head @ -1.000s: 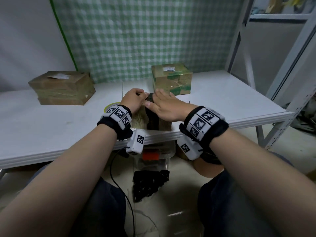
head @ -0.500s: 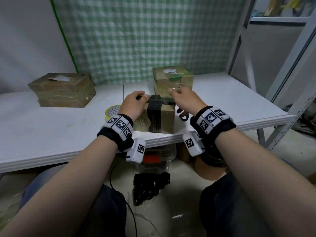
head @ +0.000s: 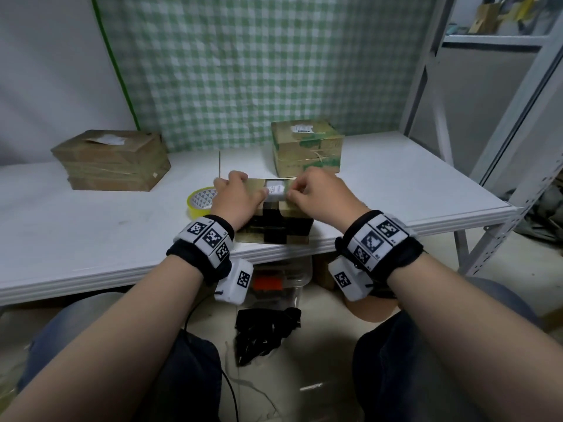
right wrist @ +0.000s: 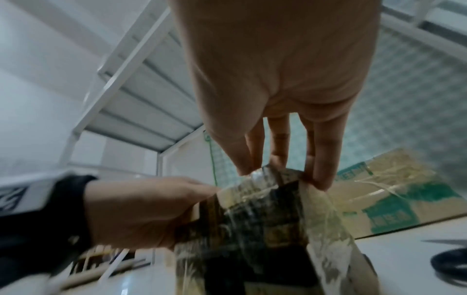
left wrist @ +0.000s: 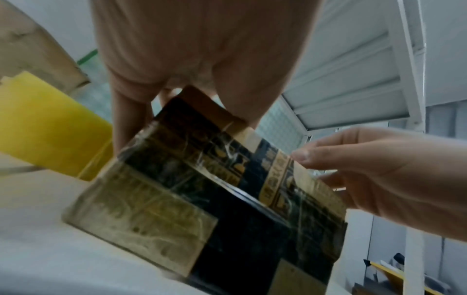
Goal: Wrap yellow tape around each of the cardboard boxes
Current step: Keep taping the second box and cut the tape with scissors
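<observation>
A: Head view first?
B: Both hands were on the near box (head: 275, 220), which sat at the front edge of the white table (head: 91, 233). Left hand (head: 236, 197) gripped the box's left top edge, fingers curled over the far side. Right hand (head: 316, 194) pinched at the top right, beside a white label (head: 276, 190). The yellow tape roll (head: 199, 202) lay flat just left of the box, touching or nearly so; couldn't tell which. Two more boxes stood behind: the flat box (head: 112, 159) far left, the green-printed box (head: 306, 146) behind the hands.
A: Left wrist?
B: The left hand (left wrist: 192, 59) had its fingers (left wrist: 128, 119) down the far side of the box (left wrist: 202, 199), which was tilted there. Glossy film showed over the dark print. The tape roll (left wrist: 48, 135) was right beside it. The right hand (left wrist: 379, 175) had thumb and fingers closed on the top edge.
A: Right wrist?
B: The right hand's (right wrist: 278, 79) fingertips (right wrist: 321, 175) clamped the box's (right wrist: 265, 229) upper edge. The left hand (right wrist: 141, 211) clasped the opposite side. The green-printed box (right wrist: 394, 195) was behind, and scissors (right wrist: 444, 261) lay on the table at right.
</observation>
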Motion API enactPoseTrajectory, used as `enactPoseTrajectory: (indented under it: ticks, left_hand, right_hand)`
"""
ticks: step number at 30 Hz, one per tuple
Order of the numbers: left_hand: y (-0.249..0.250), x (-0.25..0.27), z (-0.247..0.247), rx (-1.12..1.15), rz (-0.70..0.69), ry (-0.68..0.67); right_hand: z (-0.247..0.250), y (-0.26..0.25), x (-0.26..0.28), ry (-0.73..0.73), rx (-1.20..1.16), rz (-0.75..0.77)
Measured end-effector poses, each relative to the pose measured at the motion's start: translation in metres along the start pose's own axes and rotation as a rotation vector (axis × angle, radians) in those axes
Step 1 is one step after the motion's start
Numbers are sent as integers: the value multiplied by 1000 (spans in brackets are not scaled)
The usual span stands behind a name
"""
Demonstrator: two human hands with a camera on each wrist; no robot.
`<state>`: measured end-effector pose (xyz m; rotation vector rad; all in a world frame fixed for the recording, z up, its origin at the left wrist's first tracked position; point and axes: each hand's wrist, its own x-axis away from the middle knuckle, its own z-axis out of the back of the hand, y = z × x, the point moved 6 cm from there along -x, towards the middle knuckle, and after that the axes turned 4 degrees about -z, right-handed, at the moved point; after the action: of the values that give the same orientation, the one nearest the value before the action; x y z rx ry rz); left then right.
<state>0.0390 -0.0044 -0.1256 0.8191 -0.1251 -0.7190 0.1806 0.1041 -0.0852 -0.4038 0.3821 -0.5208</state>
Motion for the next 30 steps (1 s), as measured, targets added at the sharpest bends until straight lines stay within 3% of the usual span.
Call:
enactPoseTrajectory:
  ticks: [6, 13, 25, 30]
  left_hand:
    - [2, -5, -5, -61, -53, -118]
    - [0, -7, -5, -63, -81, -154]
    - [-6, -12, -10, -135, -119, -174]
    - [-11, -14, -11, -102, -107, -177]
  right_hand:
    - [-49, -6, -2, -263, 205, 53]
    - [-51, 14, -45, -352, 209, -92]
    - [-48, 39, -84, -462, -130, -309]
    - [-53, 57, -79, -454, -491, -548]
